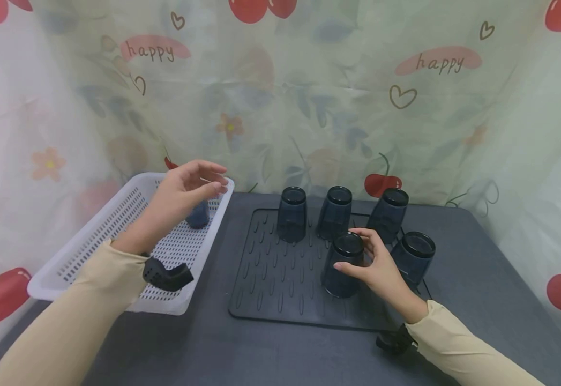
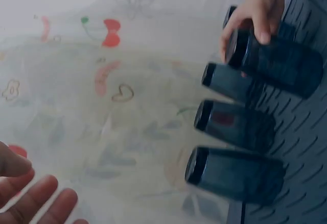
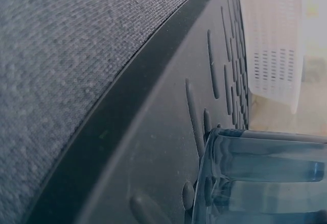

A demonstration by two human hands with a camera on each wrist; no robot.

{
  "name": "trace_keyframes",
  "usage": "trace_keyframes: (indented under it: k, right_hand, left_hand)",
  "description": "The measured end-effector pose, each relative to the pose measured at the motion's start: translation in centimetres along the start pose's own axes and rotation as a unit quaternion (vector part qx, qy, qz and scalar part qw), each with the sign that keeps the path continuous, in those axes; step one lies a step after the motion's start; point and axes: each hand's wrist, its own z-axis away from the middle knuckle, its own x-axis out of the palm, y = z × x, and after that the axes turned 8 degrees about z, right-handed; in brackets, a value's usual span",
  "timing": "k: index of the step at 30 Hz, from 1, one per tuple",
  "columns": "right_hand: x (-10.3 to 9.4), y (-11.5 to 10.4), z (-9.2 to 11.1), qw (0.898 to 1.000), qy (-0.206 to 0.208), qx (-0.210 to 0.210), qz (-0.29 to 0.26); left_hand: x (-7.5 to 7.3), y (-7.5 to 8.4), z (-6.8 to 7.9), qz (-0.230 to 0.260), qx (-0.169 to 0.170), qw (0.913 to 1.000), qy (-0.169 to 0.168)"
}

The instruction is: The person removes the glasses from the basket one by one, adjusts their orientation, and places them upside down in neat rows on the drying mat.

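A dark blue glass [image 1: 342, 273] stands upside down on the black ribbed drying mat [image 1: 270, 289]. My right hand [image 1: 381, 271] holds it near its upturned base, thumb in front and fingers behind. In the right wrist view, the lower part of a glass [image 3: 265, 178] shows beside the mat's ridges. My left hand [image 1: 184, 187] hovers above the white basket [image 1: 212, 236], holding nothing, fingers loosely bent. Below that hand, another blue glass [image 1: 198, 215] is in the basket, partly hidden. The left fingers [image 2: 30, 203] show at the corner of the left wrist view.
Along the mat's back stand three more upturned glasses: a left one [image 1: 292, 217], a middle one [image 1: 335, 214] and a right one [image 1: 387, 215]. Another glass [image 1: 412, 260] stands right of my right hand. A patterned curtain [image 1: 280, 107] hangs behind the dark grey table [image 1: 203, 348].
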Motion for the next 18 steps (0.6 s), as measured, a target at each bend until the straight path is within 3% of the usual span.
trace_keyframes:
  k: [4,10,18]
  right_hand:
    - [0.0,0.1,0.0,1.0,-0.002,-0.002,-0.002]
    - [0.0,0.4,-0.1,1.0,-0.002,-0.002,-0.006]
    - [0.1,0.3,0.0,1.0,0.001,-0.005,-0.007]
  left_hand:
    - [-1.3,-1.1,-0.8,0.001,0.032,0.9989,0.033]
    - [-2.6,-3.0,-1.6,0.006,0.053,0.9954,0.079]
    - [-2.9,-6.2,-2.4,0.005,0.071,0.98,0.186]
